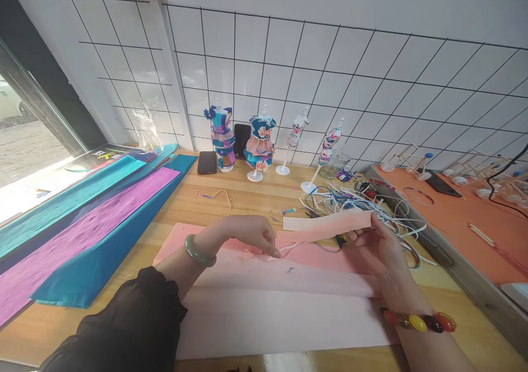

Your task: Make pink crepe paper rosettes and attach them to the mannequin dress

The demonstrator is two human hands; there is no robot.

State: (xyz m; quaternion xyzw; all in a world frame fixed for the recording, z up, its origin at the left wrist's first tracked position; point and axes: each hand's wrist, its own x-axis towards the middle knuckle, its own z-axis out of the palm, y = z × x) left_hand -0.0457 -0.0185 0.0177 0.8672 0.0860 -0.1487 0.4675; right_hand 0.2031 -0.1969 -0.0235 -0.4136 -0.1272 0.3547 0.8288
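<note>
My right hand (385,248) grips one end of a pale peach strip of crepe paper (325,226), which is raised above the table and stretches to the left. My left hand (256,237) is bent down over pink crepe paper (264,319), its fingers pinched together close to its surface. A thin pale strip (287,248) lies beside those fingertips; whether they hold it I cannot tell. The large pink sheet lies spread in front of me, with a small dark scrap (290,269) on it.
Small dress-form stands (260,143) line the wall, two of them in ruffled paper dresses. A tangle of cords (396,218) lies right of centre. Teal and purple crepe paper (124,212) covers the left side. Phones (207,163) stand at the back; an orange board (454,218) is at right.
</note>
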